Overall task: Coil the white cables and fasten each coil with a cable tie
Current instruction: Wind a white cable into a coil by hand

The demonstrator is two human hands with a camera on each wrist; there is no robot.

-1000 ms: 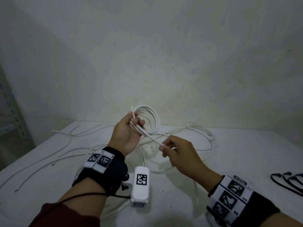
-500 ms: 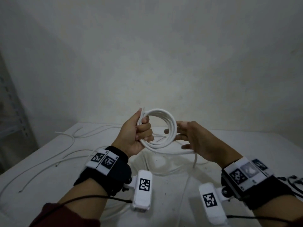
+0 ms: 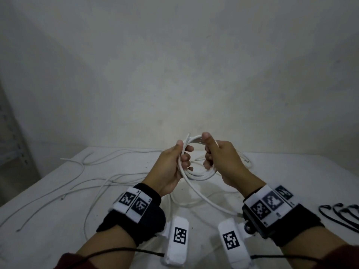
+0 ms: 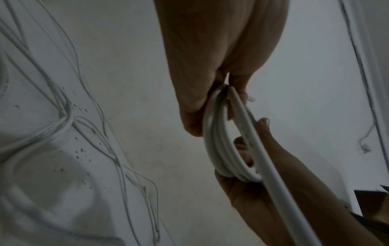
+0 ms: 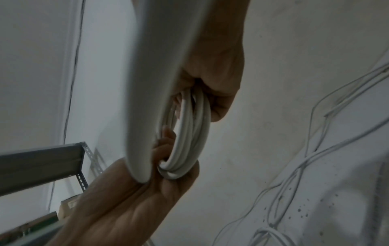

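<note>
Above the table I hold a small coil of white cable (image 3: 202, 176) upright between both hands. My left hand (image 3: 184, 156) grips the coil's left side, fingers curled through the loop and thumb on top. Gripping the right side is my right hand (image 3: 209, 152), its thumb over the top strand. A loose tail (image 3: 211, 204) runs from the coil down toward my right wrist. In the left wrist view the coil (image 4: 219, 141) spans from the left hand (image 4: 210, 69) to the right hand (image 4: 263, 191). The right wrist view shows the coil (image 5: 189, 133) with the tail (image 5: 157, 83) blurred close by.
Several loose white cables (image 3: 77, 183) sprawl across the white table (image 3: 48, 220) to the left and behind the hands. Black cable ties (image 3: 340, 212) lie at the table's right edge. A metal shelf (image 3: 11, 144) stands at the far left.
My right hand, which pinched the cable tail a second ago, has come up to the coil and now grips its right side. The left hand has kept hold of the coil.
</note>
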